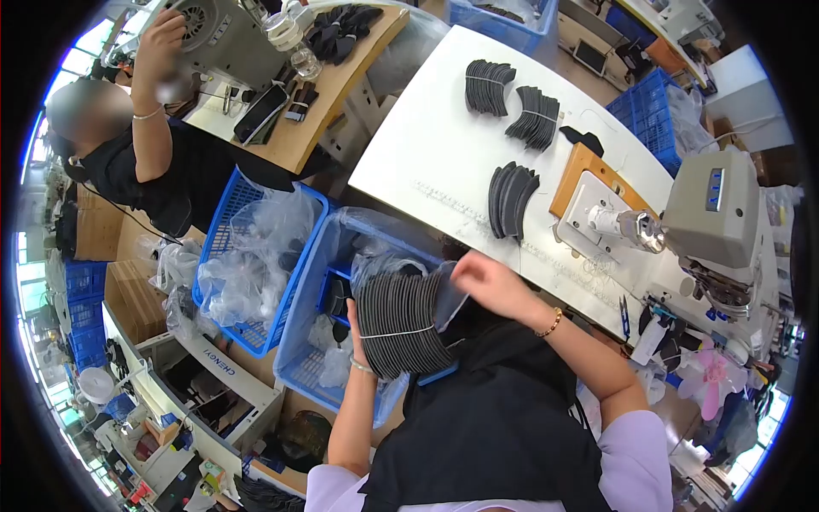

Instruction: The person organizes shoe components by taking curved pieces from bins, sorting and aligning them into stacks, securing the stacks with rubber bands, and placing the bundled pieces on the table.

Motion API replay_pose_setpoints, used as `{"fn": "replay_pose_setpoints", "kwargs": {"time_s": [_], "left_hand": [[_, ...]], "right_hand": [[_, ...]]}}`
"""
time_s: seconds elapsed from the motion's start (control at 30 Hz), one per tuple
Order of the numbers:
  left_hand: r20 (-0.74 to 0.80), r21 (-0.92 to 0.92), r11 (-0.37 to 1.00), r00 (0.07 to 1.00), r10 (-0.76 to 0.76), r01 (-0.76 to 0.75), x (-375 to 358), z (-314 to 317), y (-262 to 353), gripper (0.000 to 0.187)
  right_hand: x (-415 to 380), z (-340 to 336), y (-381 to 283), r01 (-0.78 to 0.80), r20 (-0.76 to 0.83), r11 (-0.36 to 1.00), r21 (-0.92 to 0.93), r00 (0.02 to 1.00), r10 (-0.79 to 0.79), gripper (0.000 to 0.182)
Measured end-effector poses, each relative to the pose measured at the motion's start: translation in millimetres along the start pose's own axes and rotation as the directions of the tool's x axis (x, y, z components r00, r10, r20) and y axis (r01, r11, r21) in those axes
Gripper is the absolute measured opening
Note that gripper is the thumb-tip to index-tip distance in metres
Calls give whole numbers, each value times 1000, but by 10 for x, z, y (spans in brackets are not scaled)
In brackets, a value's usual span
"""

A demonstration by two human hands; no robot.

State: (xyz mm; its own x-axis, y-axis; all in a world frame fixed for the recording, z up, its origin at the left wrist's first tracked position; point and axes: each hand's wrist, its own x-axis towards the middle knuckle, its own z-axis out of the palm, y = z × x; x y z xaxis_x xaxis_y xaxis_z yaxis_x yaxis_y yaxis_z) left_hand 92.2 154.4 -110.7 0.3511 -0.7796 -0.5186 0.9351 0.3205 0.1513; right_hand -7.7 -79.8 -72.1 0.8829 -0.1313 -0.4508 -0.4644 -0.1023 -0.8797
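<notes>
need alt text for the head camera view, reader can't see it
A person's left hand holds a thick, banded bundle of dark curved pieces, with the right hand near its right side. Ahead, a white table bears smaller dark stacks and a sewing machine; another person is at the upper left.

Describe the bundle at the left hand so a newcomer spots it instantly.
Find the big white table, then the left hand off its near edge. That hand supports a bundle of dark, curved pieces with a pale tie across it. It is much thicker than the three stacks lying on the table.
</notes>
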Motion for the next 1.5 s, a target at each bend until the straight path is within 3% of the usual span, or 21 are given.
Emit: {"fn": "replay_pose_setpoints", "kwargs": {"time_s": [0.07,0.17,0.33,0.4,0.47,0.53,0.6,0.67,0.73,0.83,0.9,1.0,1.07,1.13,1.2,1.27,1.3,1.33,1.37,1.47,1.5], "left_hand": [[11,1,1000,1000,2,-2,-18,263,-70,102],[167,-18,996,982,90,-88,115,477,-171,103],[105,75,962,961,254,-263,349,568,-388,103],[292,42,980,940,176,-197,323,857,-505,100],[214,-7,982,959,186,-189,424,668,-573,97],[163,-56,984,971,177,-170,479,689,-623,94],[153,17,984,974,170,-175,415,919,-710,76],[179,-2,985,969,168,-171,417,1064,-767,73],[192,69,990,976,107,-122,510,1130,-812,68],[192,122,982,974,118,-143,705,1209,-794,62],[166,200,972,982,92,-125,871,1252,-727,61],[142,324,946,989,-45,-3,1220,1168,-510,56],[124,386,922,992,-37,-14,1377,1196,-412,59],[103,442,897,994,-31,-18,1559,1207,-259,61],[-55,632,773,998,-22,52,1882,1042,-14,64],[-247,969,132,866,435,210,2456,595,341,66],[-86,995,13,826,558,95,2443,578,441,66],[86,993,-122,752,654,-8,2401,618,525,67],[132,991,-92,771,623,-95,2329,723,548,79],[328,751,-658,900,288,-63,1749,1259,185,110],[340,647,-762,883,322,29,1693,1241,5,113]], "right_hand": [[161,-238,167,-85,-553,777,-624,750,-362,47],[548,-487,353,-309,-680,743,-593,687,-256,58],[833,-631,1098,-407,-590,475,-780,731,-343,58],[662,-779,1107,-367,-580,509,-779,730,-361,54],[445,-913,921,-289,-549,577,-764,762,-345,55],[116,-949,501,-199,-533,556,-807,651,-540,50],[-337,-951,-26,373,-393,731,-571,658,-643,38],[-728,-824,-454,588,-240,615,-525,592,-770,27],[-809,-718,-486,550,-74,472,-689,595,-801,25],[-617,-585,-213,525,-78,419,-741,552,-830,17],[-475,-608,-131,315,93,154,-936,647,-757,9],[-155,-721,-87,228,41,132,-965,624,-780,6],[-26,-859,-157,261,-28,241,-935,622,-782,10],[79,-1016,-220,342,-210,821,-456,856,-473,16],[405,-1068,-29,337,-233,887,-316,878,-417,20],[798,-1037,257,255,-337,940,-226,885,-321,21],[1034,-1015,456,123,-304,992,39,947,-106,18],[1092,-1007,442,118,-295,992,36,950,-102,18],[1157,-1006,394,120,-289,976,179,955,-65,17],[1236,-970,291,74,-213,940,332,977,-2,13],[1249,-966,271,15,-160,886,464,985,67,13]]}}
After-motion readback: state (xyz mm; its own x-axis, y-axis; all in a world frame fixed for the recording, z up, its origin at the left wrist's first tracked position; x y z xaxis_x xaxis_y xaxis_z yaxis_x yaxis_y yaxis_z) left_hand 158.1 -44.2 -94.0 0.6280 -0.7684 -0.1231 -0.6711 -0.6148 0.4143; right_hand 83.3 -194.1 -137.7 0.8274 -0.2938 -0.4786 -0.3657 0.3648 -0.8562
